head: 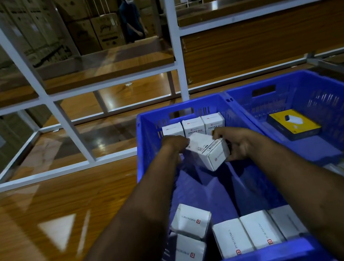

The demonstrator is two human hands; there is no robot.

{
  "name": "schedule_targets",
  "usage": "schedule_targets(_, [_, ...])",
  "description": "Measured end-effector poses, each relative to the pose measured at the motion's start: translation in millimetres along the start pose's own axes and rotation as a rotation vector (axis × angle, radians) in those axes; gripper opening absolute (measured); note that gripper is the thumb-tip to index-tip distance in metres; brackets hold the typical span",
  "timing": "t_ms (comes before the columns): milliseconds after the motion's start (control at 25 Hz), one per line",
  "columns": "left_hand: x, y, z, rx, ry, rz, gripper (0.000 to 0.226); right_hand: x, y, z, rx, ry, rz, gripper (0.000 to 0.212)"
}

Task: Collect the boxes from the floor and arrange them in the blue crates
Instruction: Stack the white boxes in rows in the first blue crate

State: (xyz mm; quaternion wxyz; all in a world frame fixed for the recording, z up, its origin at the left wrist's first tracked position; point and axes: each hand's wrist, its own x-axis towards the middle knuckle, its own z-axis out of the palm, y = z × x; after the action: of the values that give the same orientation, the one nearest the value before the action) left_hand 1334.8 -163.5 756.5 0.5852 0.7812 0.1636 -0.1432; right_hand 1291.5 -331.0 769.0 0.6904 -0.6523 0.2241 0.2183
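Both the left hand (174, 144) and right hand (240, 145) gripped a tilted white cardboard box (209, 150) at frame centre, above the blue perforated plastic crate (144, 148). Set down crooked, it could topple the standing white row (193, 126) just behind.

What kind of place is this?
Probably a warehouse or stockroom. Big cardboard cartons are stacked high at the back, white metal racks with wooden shelves stand in front, and blue crates hold many small white boxes.
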Motion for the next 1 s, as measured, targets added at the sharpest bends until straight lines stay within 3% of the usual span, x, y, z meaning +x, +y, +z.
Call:
schedule_targets(120, [-3.0,-1.9,2.7,-0.139,-0.013,-0.055,0.012,1.5,-2.8,-1.7,0.081,-0.027,-0.011,0.014])
schedule_targets(280, [-3.4,2.0,8.6,-0.318,0.011,-0.001,0.006,4.3,-2.8,0.5,0.154,-0.074,-0.063,0.018])
schedule_targets(400, [-13.4,8.2,8.0,-0.465,-0.058,-0.035,0.030,2.6,-4.8,-0.3,0.129,-0.130,-0.117,0.025])
schedule_targets(520, [-15.3,12.4,1.4,-0.518,-0.149,-0.093,0.062,0.7,-1.1,3.1,-0.066,-0.136,-0.192,0.032])
schedule_targets(600, [-14.2,11.8,-2.9,-0.511,-0.238,-0.149,0.070,2.3,1.1,8.0,-0.285,0.025,-0.366,0.041])
schedule_targets(720, [-14.5,9.9,-6.1,-0.427,-0.327,-0.213,0.057,1.6,3.3,12.5,-0.724,0.183,-0.661,0.061])
schedule_targets(840, [-17.4,8.2,-7.9,-0.481,-0.384,-0.204,0.047,9.5,3.4,15.8,-0.967,0.259,-0.750,0.071])
schedule_targets(920, [-22.5,8.1,-8.2,-0.441,-0.387,-0.151,0.037,22.9,6.9,16.2,-0.769,0.278,-0.716,0.066])
schedule_targets(1000, [-22.6,7.2,-9.2,-0.427,-0.373,-0.106,0.023,29.9,9.8,12.4,-0.264,0.279,-0.560,0.048])
